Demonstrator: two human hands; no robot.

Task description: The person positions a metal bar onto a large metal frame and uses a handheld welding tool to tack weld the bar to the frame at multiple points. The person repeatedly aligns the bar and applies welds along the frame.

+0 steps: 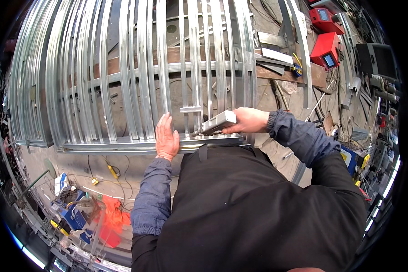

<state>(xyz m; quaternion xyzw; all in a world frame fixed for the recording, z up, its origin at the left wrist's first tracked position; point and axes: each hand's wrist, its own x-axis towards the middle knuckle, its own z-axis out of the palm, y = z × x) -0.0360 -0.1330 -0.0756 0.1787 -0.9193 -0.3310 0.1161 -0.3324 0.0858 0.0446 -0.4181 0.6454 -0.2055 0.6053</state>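
A large frame of parallel silver metal bars (143,68) lies in front of me, with a long metal rail (118,147) along its near edge. My left hand (167,137) rests flat on that rail, fingers stretched out beside the bars. In my right hand (248,121) is a short, boxy silver metal piece (220,122), held by its right end and tilted down to the left. Its lower end is at the near rail; whether it touches cannot be made out. A small metal crosspiece (190,109) sits between bars just beyond it.
Two red boxes with small screens (328,52) stand at the far right, near a blue tape measure (297,70) and loose metal offcuts (276,56). Cables and a yellow-handled tool (112,171) lie on the floor at left, near orange cloth (113,213).
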